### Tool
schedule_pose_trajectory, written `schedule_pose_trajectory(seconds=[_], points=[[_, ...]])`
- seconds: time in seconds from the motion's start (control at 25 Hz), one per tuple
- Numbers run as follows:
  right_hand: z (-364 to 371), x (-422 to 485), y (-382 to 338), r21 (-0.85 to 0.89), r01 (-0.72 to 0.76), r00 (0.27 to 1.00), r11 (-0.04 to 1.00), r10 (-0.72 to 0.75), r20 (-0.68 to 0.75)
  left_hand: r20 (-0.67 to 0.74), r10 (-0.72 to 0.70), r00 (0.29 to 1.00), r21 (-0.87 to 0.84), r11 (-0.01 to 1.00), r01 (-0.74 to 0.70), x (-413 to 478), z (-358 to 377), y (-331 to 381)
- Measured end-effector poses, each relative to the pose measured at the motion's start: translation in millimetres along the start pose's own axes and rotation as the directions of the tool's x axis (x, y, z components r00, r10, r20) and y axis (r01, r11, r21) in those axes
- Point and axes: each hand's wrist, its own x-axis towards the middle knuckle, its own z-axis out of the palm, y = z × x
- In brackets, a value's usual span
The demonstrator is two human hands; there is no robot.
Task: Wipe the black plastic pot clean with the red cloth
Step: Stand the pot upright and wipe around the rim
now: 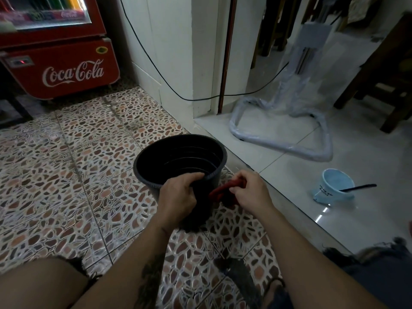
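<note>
Black plastic pot (180, 161) sits on the pebble-pattern floor tiles (73, 170), centre frame, tilted with its mouth angled toward the camera. Inside looks empty, ribbed rings visible on the inner wall. It's just beside the raised step edge where the white glossy tiles (312, 219) begin.

Left hand (178, 195): grip clenched on the pot's near rim, fingers hooked over the lip into the inside, thumb side on the outer wall. Forearm has a tattoo.

Right hand (249, 192): grip closed on the red cloth (225, 189), bunched between thumb and fingers. Cloth is touching or almost touching the pot's outer wall on its right side, below the rim; can't tell which. Part of the cloth hangs below the hand, in shadow.

Person is sitting low on the floor, bare knee lower left, frayed denim shorts (383, 275) lower right.

Surroundings:
- Red Coca-Cola cooler (60, 63) top left, well apart from the pot.
- Black cable (156, 63) runs down the white wall (176, 52) and around the door frame.
- Plastic-wrapped metal tube frame (283, 139) on the white tiles, behind and right of the pot.
- Light blue bowl (334, 186) tipped on the white tiles to the right, a black utensil (359, 187) sticking out of it.
- Dark wooden chair legs (388, 85) top right.
</note>
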Motion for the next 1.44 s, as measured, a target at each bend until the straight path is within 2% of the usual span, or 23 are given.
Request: schedule_pose_trajectory(seconds=[0.16, 0.44, 0.6, 0.76, 0.92, 1.04, 1.16, 1.24, 1.36, 1.44], points=[[-11, -3, 0, -0.132, 0.048, 0.998, 0.99, -0.04, 0.057, 0.136, 0.015, 0.991, 0.07, 0.997, -0.025, -21, 15, -18], [-10, -8, -10, 0.033, 0.005, 0.973, 0.999, -0.012, 0.232, 0.201, -0.058, 0.978, 0.158, 0.987, 0.026, -23, 17, -26], [-4, -9, -17, 0.067, -0.001, 0.952, 0.998, -0.02, 0.307, 0.169, -0.06, 0.984, -0.026, 0.998, 0.065, -26, 5, -16], [-1, -12, -28, 0.199, -0.006, 0.964, 0.98, -0.047, 0.261, 0.232, -0.108, 0.967, -0.244, 0.956, 0.166, -31, -12, 6], [-5, -12, -36, 0.294, -0.054, 0.935, 0.954, -0.055, 0.351, 0.255, -0.087, 0.963, -0.228, 0.963, 0.147, -31, -15, 14], [-8, -10, -33, 0.3, -0.119, 0.912, 0.947, -0.015, 0.41, 0.211, -0.158, 0.965, -0.264, 0.941, 0.212, -26, -20, 14], [-6, -3, -30, 0.214, -0.138, 0.914, 0.967, 0.041, 0.404, 0.138, -0.244, 0.96, -0.324, 0.905, 0.277, -16, -28, 8], [3, 5, -34, 0.135, -0.061, 0.96, 0.989, 0.021, 0.278, 0.106, -0.261, 0.96, -0.319, 0.905, 0.281, -10, -30, 5], [19, 15, -41, -0.072, 0.057, 0.995, 0.996, -0.05, 0.089, 0.03, -0.306, 0.951, -0.201, 0.931, 0.306, -4, -23, -4], [26, 10, -41, -0.256, 0.159, 0.984, 0.953, -0.134, 0.114, 0.047, -0.307, 0.95, -0.043, 0.95, 0.309, -8, -15, -10]])
